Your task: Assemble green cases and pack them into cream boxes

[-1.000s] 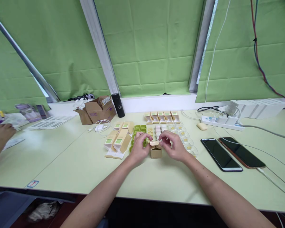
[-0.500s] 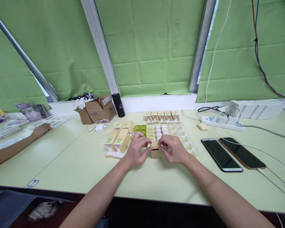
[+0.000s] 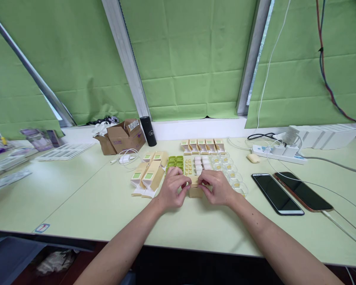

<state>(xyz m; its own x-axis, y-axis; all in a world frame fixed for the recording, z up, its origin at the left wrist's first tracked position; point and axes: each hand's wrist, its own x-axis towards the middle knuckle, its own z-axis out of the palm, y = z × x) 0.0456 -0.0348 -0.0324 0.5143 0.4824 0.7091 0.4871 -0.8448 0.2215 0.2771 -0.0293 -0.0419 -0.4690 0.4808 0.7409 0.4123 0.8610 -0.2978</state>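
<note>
A small tan cardboard box [image 3: 195, 192] stands on the table between my hands, its top flap folded over the opening. My left hand [image 3: 174, 187] pinches the flap's left side with thumb and fingertips. From the other side my right hand [image 3: 216, 185] pinches it too. Behind the box sit green square trays [image 3: 175, 162], small yellow pieces [image 3: 188, 166], pale pink-white pieces [image 3: 201, 163] and clear round containers [image 3: 230, 173]. Tan cartons with green labels [image 3: 150, 174] lie left of my left hand. More such cartons [image 3: 202, 145] are lined up at the back.
Two phones [image 3: 277, 194] [image 3: 302, 192] lie at the right, near a white power strip [image 3: 280, 154] and its cables. At the back left are an opened brown carton [image 3: 123, 138], a black bottle [image 3: 148, 131] and a coiled white charger [image 3: 125, 158]. A white tray [image 3: 63, 152] lies farther left.
The box's flap has come down, and the dark gap seen in its front has closed. My hands have barely moved. At the far left, another person's arm has withdrawn from the white tray.
</note>
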